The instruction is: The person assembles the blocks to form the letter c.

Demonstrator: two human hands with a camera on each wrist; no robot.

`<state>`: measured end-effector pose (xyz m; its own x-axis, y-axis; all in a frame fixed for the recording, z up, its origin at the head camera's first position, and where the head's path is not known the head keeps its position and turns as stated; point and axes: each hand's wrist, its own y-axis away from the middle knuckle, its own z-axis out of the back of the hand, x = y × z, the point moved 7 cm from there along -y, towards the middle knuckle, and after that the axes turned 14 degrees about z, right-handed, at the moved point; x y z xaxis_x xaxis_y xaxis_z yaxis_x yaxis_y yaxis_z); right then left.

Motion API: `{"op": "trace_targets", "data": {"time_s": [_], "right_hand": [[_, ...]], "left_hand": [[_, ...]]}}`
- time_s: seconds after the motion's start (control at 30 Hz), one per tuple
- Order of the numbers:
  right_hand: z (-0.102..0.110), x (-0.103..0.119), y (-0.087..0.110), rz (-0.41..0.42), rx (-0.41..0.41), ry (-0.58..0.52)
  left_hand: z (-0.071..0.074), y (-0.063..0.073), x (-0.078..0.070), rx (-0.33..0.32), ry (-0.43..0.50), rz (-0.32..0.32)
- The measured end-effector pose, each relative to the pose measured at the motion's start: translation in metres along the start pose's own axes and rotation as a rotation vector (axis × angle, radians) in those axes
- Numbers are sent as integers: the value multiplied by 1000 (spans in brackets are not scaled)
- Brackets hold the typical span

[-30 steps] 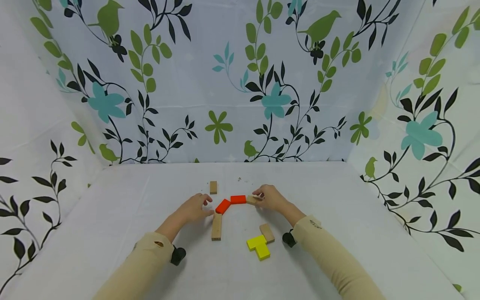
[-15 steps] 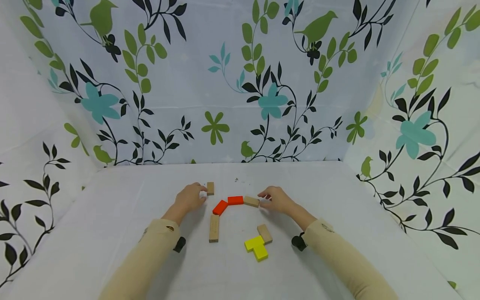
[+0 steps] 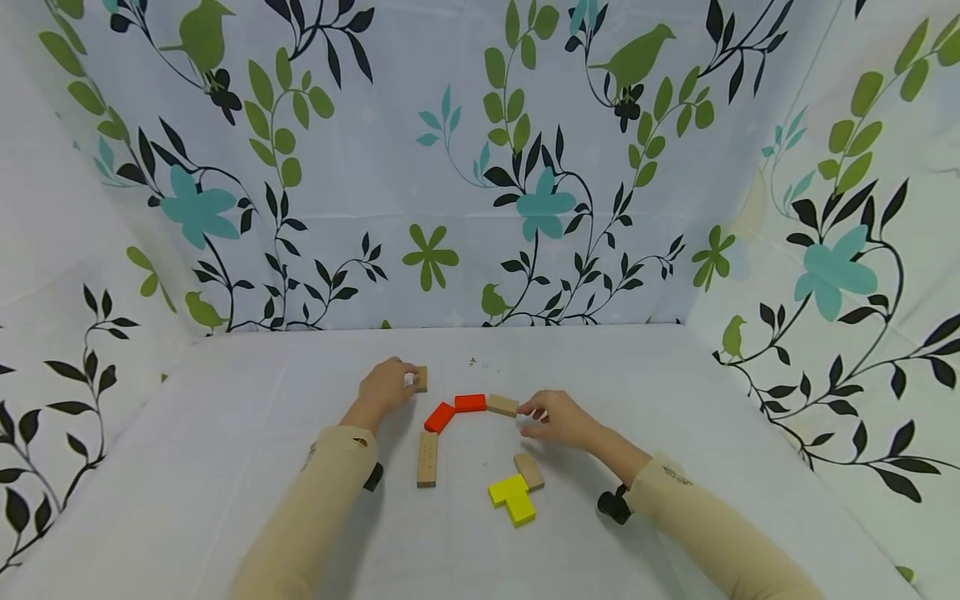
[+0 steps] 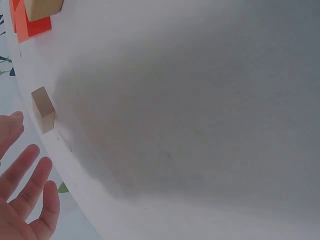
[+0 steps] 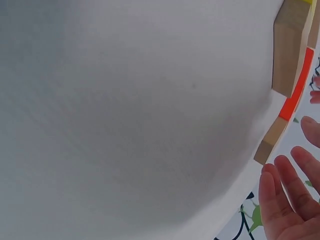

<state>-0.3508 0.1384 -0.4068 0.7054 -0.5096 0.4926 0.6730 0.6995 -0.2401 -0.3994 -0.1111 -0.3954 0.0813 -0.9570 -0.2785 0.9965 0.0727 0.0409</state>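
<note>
My left hand [image 3: 386,386] reaches to a small wooden block [image 3: 423,379] at the back of the table, fingertips overlapping its left side. In the left wrist view, the fingers are spread and loosely bent, with the small block [image 4: 44,111] beyond them. A curved row holds a long wooden block [image 3: 427,460], a tilted red block [image 3: 440,417], another red block [image 3: 470,403] and a wooden block [image 3: 502,405]. Close to the row's right end, my right hand [image 3: 562,419] has relaxed fingers and holds nothing; in its wrist view, fingertips hover near that end block [image 5: 271,140].
Nearer the front, a yellow T-shaped block [image 3: 513,498] lies against another wooden block [image 3: 529,472]. White cloth covers the table [image 3: 300,500]. A curtain [image 3: 465,167] printed with leaves and birds hangs behind and at the sides.
My left hand has moved from beside the tilted red block back to the small wooden block. My right hand has let go of the row's right end block and drawn slightly away.
</note>
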Motion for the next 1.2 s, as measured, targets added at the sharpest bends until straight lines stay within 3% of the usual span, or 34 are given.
{"op": "trace_targets", "data": {"time_s": [0.33, 0.7, 0.97, 1.2], "right_hand": [[-3, 10, 16, 35, 29, -37], [-10, 19, 26, 47, 75, -93], [-10, 27, 30, 59, 104, -65], [-9, 28, 32, 69, 121, -29]], "left_hand": [[-6, -11, -8, 1, 102, 26], [-9, -14, -18, 59, 53, 141], [-11, -14, -16, 44, 82, 217], [-11, -18, -17, -9, 84, 166]]}}
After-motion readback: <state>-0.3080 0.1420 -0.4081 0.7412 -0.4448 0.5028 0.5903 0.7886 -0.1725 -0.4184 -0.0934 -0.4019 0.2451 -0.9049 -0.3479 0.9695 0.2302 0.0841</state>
